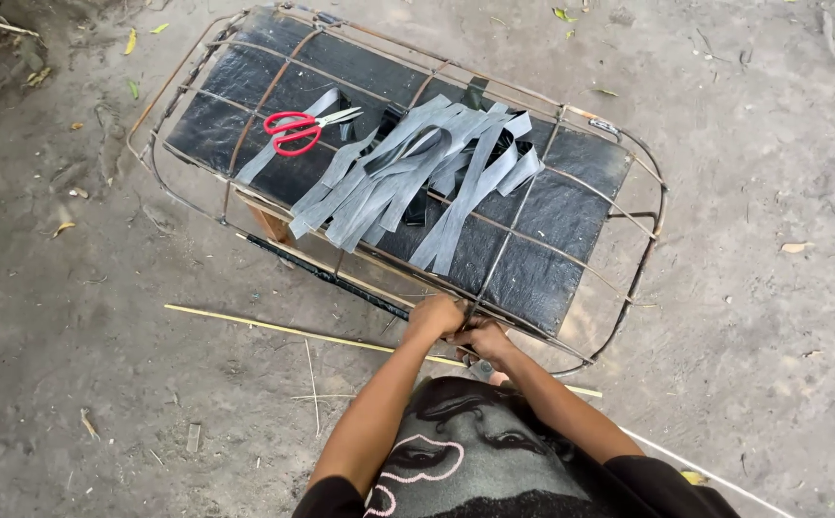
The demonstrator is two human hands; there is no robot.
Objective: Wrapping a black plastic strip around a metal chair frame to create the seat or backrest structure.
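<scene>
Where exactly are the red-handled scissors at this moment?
In the head view, the red-handled scissors lie upper left on the black padded bench top, under the wire frame, just left of the pile of grey strips.

The person wore a black short-sleeved shirt point(494, 460) with a large grey print across the front, outlined in pink at one side. Both forearms were bare, and neither the left hand point(434, 317) nor the right hand point(483, 340) wore a glove.
</scene>
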